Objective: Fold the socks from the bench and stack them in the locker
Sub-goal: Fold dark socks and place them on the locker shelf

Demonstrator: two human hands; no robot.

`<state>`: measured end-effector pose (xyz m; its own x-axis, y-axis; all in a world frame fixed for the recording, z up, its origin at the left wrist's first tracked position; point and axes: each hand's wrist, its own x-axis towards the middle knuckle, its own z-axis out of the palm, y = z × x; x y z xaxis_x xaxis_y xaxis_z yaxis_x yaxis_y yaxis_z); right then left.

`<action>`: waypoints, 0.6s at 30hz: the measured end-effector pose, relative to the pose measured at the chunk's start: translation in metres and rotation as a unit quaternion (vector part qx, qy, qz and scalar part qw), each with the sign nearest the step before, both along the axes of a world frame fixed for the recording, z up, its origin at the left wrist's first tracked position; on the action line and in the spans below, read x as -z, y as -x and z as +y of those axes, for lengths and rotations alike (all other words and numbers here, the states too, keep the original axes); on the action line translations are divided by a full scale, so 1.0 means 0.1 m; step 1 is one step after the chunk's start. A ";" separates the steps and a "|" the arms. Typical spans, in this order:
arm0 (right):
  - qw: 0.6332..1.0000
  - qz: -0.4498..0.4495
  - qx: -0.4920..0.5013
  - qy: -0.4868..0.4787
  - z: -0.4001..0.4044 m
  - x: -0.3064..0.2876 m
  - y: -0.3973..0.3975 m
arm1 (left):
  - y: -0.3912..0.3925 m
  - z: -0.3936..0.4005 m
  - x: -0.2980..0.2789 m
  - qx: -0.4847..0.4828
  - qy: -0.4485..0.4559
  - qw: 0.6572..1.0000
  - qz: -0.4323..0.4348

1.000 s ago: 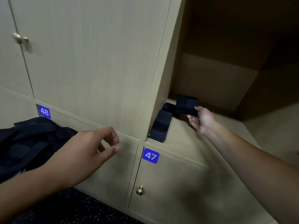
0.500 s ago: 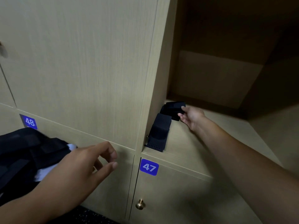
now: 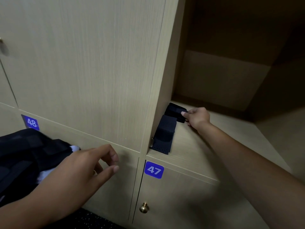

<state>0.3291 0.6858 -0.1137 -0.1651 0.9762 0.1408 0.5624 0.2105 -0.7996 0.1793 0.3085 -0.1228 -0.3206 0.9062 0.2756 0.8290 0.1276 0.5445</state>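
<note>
The open locker is holding two dark folded socks along the left edge of its floor, tight against the left wall. The nearer folded sock is lying at the front left corner, its lower end reaching the front edge of the floor and its upper part doubled over into a thicker block. The farther folded sock is sitting just behind it, toward the back left corner, touching or nearly touching the nearer one. The right hand is reaching into the locker and pinching the right side of the farther folded sock, with the thumb lying on top of the fabric and the other fingers curling beneath its edge, so the sock is extending leftward from the fingertips toward the wall. The left hand is hovering outside the locker, in front of the closed doors, holding nothing; its fingers are loosely curled, with the index finger and thumb apart. Beneath the left wrist, a pile of dark clothing is lying at the left edge of the view, with a bit of white fabric showing. Blue number labels 48 and 47 are marking the lower doors, and a brass knob is sitting on the door under 47.
</note>
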 end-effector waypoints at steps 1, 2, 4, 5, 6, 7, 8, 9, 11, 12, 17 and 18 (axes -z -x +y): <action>1.000 -0.004 -0.004 -0.001 0.00 0.00 -0.01 | 0.01 -0.01 0.00 -0.002 -0.002 1.000 0.001; 1.000 -0.006 -0.007 0.000 0.02 0.01 -0.01 | 0.01 -0.02 -0.01 -0.004 -0.004 1.000 0.000; 1.000 -0.003 -0.010 0.003 0.00 0.00 -0.03 | 0.01 -0.04 -0.02 -0.004 -0.005 1.000 -0.002; 1.000 -0.001 -0.009 0.003 -0.01 -0.01 -0.04 | 0.02 -0.06 -0.02 -0.005 -0.005 1.000 -0.001; 1.000 0.005 -0.010 0.000 -0.02 -0.02 -0.05 | 0.02 -0.07 -0.02 -0.005 -0.005 1.000 0.000; 1.000 0.009 -0.011 -0.003 -0.04 -0.05 -0.07 | 0.03 -0.08 -0.03 -0.006 -0.007 1.000 0.002; 1.000 0.014 -0.013 -0.010 -0.06 -0.08 -0.08 | 0.04 -0.09 -0.03 -0.007 -0.011 1.000 0.005; 1.000 0.017 -0.016 -0.019 -0.09 -0.12 -0.10 | 0.05 -0.10 -0.04 -0.007 -0.013 1.000 0.008; 0.999 0.032 -0.024 -0.026 -0.19 -0.21 -0.10 | 0.06 -0.13 -0.06 -0.008 -0.013 1.000 0.014; 0.998 0.042 -0.033 -0.031 -0.28 -0.28 -0.10 | 0.08 -0.14 -0.07 -0.008 -0.013 1.000 0.016; 0.991 0.065 -0.089 -0.074 -0.99 -0.65 -0.14 | 0.16 -0.26 -0.12 -0.017 -0.017 0.999 0.027; 0.989 0.079 -0.097 -0.085 -1.15 -0.72 -0.16 | 0.17 -0.29 -0.14 -0.021 -0.016 0.999 0.032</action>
